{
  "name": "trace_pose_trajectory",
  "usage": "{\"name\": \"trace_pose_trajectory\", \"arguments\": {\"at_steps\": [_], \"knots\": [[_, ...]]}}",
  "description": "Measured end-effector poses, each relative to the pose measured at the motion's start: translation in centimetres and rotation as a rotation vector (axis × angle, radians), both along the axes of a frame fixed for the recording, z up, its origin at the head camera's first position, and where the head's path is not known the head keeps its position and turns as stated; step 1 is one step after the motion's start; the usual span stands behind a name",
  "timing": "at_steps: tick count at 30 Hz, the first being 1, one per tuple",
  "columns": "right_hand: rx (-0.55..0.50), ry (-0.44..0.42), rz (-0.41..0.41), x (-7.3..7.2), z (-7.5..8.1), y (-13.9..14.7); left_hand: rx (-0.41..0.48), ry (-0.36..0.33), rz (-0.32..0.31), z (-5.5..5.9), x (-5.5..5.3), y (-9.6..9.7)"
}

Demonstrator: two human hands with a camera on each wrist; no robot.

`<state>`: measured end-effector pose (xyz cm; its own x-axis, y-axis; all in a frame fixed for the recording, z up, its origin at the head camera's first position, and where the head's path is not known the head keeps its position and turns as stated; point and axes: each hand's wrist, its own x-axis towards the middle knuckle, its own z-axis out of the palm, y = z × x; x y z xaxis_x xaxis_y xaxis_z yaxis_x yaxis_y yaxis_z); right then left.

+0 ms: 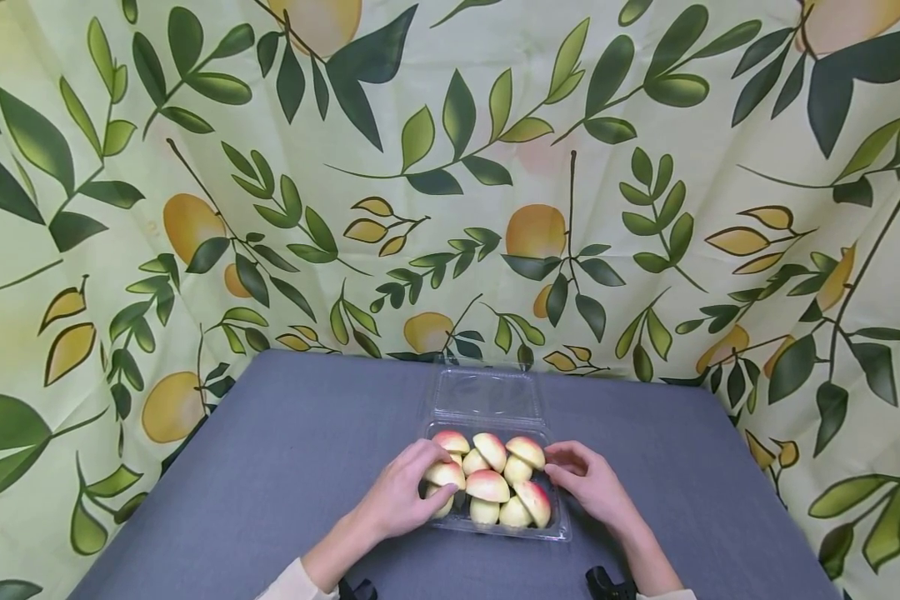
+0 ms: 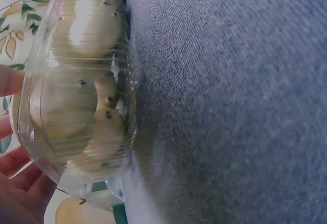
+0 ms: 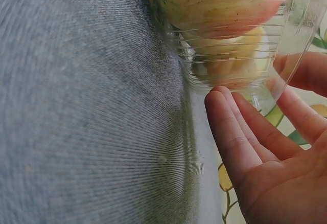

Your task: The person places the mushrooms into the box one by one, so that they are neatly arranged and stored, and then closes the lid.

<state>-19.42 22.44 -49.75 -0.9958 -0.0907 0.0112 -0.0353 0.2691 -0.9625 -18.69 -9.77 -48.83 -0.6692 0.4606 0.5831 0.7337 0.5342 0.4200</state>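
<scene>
A clear plastic clamshell box (image 1: 506,528) lies on the cloth, its transparent lid (image 1: 487,393) folded back. Several pale yellow, red-blushed, mushroom-shaped pieces fill it in rows, with domed tops (image 1: 487,486) on rounded bases (image 1: 484,511). At the box's left side my left hand (image 1: 401,492) pinches one domed top (image 1: 445,474) between thumb and fingers. My right hand (image 1: 588,483) is at the right wall, fingertips against the plastic. In the right wrist view its fingers (image 3: 230,132) are fairly straight. Through the box wall, the left wrist view shows pale pieces (image 2: 66,101) with small dark specks.
Grey-blue cloth (image 1: 315,425) covers the table around the box. Behind and beside it hangs a curtain (image 1: 450,208) printed with leaves and orange fruit. Dark wrist straps (image 1: 607,583) show at the lower edge.
</scene>
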Motion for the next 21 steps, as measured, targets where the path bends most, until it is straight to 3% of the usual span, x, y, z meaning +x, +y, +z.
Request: {"name": "trace_pose_trajectory", "arguments": {"at_steps": [7,21], "knots": [[-0.020,-0.004,0.001,-0.15,-0.26,0.01,-0.041,-0.013,0.012,0.08,0.16,-0.16],[-0.008,-0.007,-0.001,-0.03,-0.15,0.16,-0.029,-0.029,-0.006,0.45,0.24,-0.63]]}}
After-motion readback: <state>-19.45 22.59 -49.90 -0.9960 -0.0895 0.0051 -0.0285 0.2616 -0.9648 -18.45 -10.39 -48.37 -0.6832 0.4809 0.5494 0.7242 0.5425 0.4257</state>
